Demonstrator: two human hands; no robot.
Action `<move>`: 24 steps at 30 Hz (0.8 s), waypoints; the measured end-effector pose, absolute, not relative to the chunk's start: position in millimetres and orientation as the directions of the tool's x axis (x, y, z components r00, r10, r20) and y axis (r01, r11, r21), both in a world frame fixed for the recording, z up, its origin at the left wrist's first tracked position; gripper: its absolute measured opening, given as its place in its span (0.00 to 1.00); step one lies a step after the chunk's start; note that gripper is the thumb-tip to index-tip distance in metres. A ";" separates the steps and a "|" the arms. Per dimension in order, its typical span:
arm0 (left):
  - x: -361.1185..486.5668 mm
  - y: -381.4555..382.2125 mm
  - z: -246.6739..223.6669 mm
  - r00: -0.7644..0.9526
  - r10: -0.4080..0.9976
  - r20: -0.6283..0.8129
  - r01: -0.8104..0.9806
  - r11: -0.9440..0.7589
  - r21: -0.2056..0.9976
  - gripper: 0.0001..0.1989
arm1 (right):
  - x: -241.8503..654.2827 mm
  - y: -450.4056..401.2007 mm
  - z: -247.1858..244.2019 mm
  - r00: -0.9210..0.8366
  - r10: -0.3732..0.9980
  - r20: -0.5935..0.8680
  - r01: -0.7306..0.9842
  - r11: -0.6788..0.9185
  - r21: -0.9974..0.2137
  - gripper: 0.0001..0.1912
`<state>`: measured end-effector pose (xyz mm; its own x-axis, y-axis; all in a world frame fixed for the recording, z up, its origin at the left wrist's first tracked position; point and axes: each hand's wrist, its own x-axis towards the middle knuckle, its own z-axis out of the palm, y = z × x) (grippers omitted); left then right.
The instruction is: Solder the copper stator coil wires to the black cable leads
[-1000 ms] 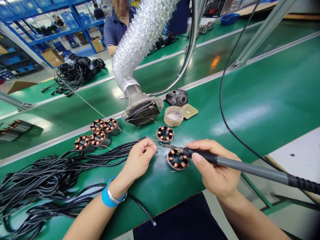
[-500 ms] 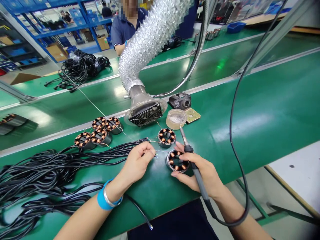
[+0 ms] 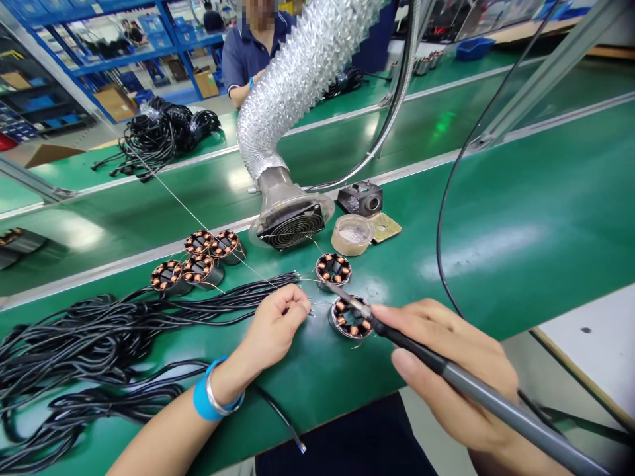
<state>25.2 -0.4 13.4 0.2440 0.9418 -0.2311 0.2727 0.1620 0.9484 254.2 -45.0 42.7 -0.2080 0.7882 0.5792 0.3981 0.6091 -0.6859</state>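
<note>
My right hand (image 3: pixel 446 370) grips a soldering iron (image 3: pixel 417 350), its tip pointing up-left above the near motor stator (image 3: pixel 342 324) with copper coils. Beside that, just behind, sits a second stator (image 3: pixel 333 270). My left hand (image 3: pixel 280 324) is closed in a pinch on a thin solder wire (image 3: pixel 183 210) that comes down from the upper left. Small stripped wire ends (image 3: pixel 311 313) stick out by its fingertips; whether the fingers hold them too is hidden. A thin lead reaches from near these fingertips towards the near stator.
Black cables (image 3: pixel 99 337) lie left, with several stators (image 3: pixel 201 268) behind them. A fume extractor nozzle (image 3: pixel 292 221) hangs at the back, beside a round tub (image 3: pixel 352 235), a dark iron stand (image 3: pixel 361 198) and a yellowish sponge (image 3: pixel 384 227). A person (image 3: pixel 253 53) sits opposite.
My right hand has let go of the near stator and drawn back right. The soldering iron has swung from upright to slanting, its tip now over the stators. My left hand has barely moved.
</note>
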 end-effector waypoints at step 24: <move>25.1 -3.4 12.5 0.252 0.941 -0.227 0.278 0.154 0.948 0.09 | 234.7 -40.6 38.4 -0.088 0.823 0.561 0.404 0.545 -0.735 0.10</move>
<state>25.1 -3.4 12.5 0.2521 0.9408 -0.2268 0.2775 0.1542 0.9483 234.7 -40.6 38.4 -0.0877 0.8229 0.5614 0.4037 0.5446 -0.7352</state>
